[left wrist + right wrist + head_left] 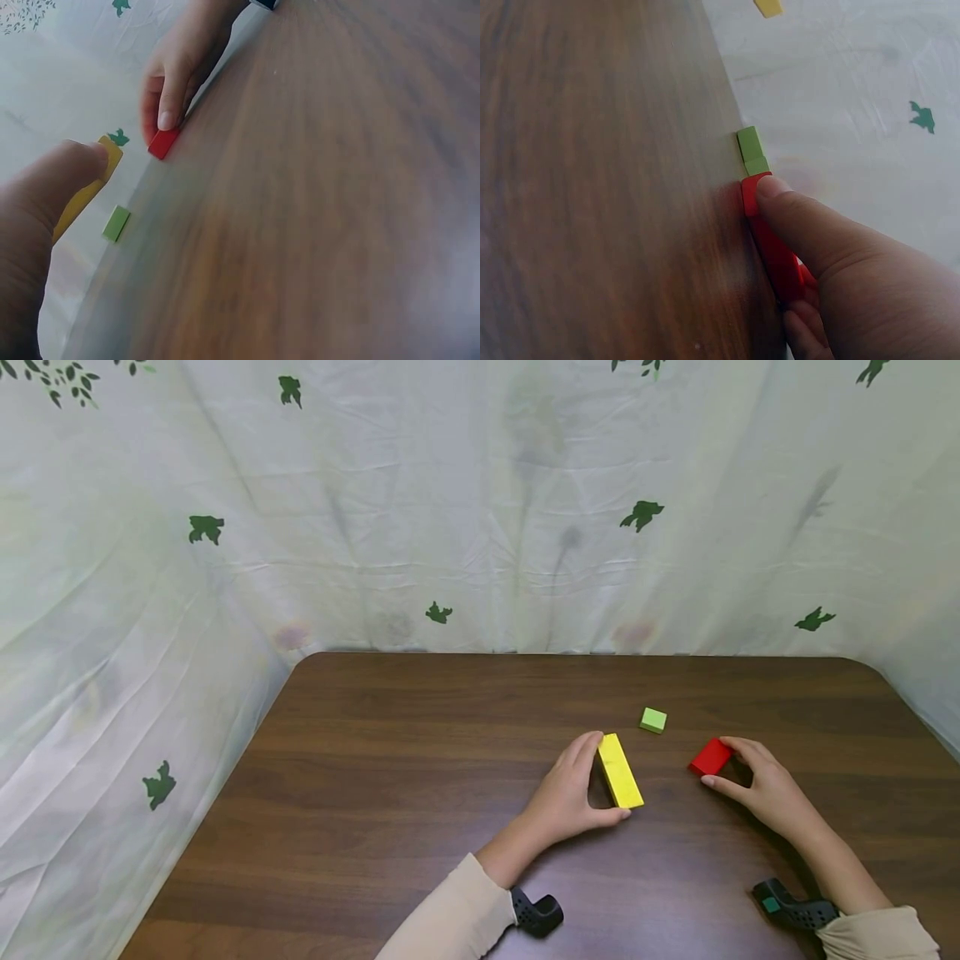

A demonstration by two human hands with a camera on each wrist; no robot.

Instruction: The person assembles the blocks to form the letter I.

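Note:
My left hand [566,797] grips a long yellow block [621,771] by its two ends, thumb at the near end and fingers at the far end. In the left wrist view the yellow block [79,196] is raised above the table. Over to the right, my right hand [765,785] pinches a red block [710,757] between thumb and fingers, close to the tabletop. The right wrist view has the thumb on one end of the red block [776,251]. A small light green block [653,720] lies on the table behind and between the two hands.
The brown wooden table [360,793] has rounded far corners. A pale curtain [465,510] with green leaf shapes hangs behind it and along the left side. Each wrist wears a dark strap-on device, such as the one [537,914] on the left.

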